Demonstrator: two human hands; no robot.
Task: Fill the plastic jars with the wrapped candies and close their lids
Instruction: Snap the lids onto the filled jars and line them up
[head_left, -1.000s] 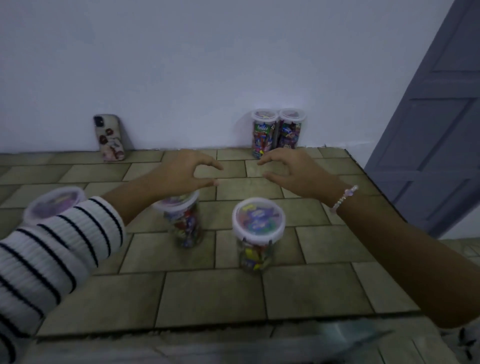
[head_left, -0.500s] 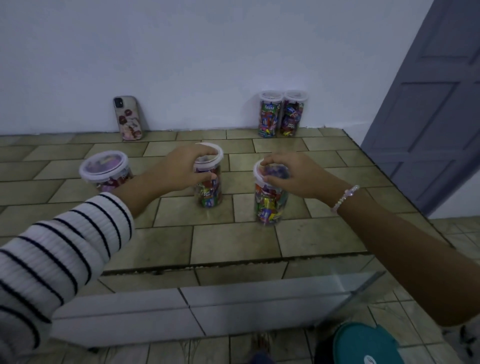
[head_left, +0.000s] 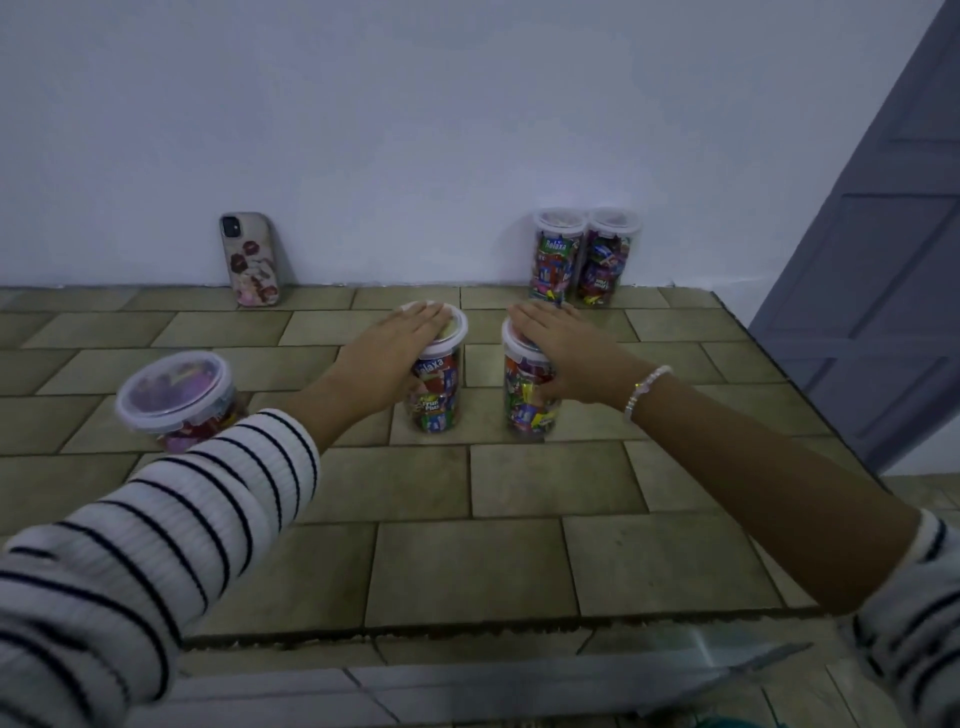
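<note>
Two clear plastic jars full of wrapped candies stand side by side on the tiled counter (head_left: 467, 566). My left hand (head_left: 392, 351) lies flat on the white lid of the left jar (head_left: 436, 402), fingers straight, pressing down. My right hand (head_left: 566, 345) lies the same way on the lid of the right jar (head_left: 527, 413); its thumb runs down the jar's side. A third filled jar (head_left: 174, 397) with its lid on stands to the left, partly behind my striped sleeve.
Two more lidded candy jars (head_left: 556, 260) (head_left: 605, 260) stand against the back wall at the right. A phone (head_left: 252, 260) leans on the wall at the left. The counter ends at the right beside a grey door (head_left: 883, 249); its front edge is near me.
Both hands moved from hovering over the jars to gripping their lids, and now lie flat on top of them. The camera has tilted and shifted a little.
</note>
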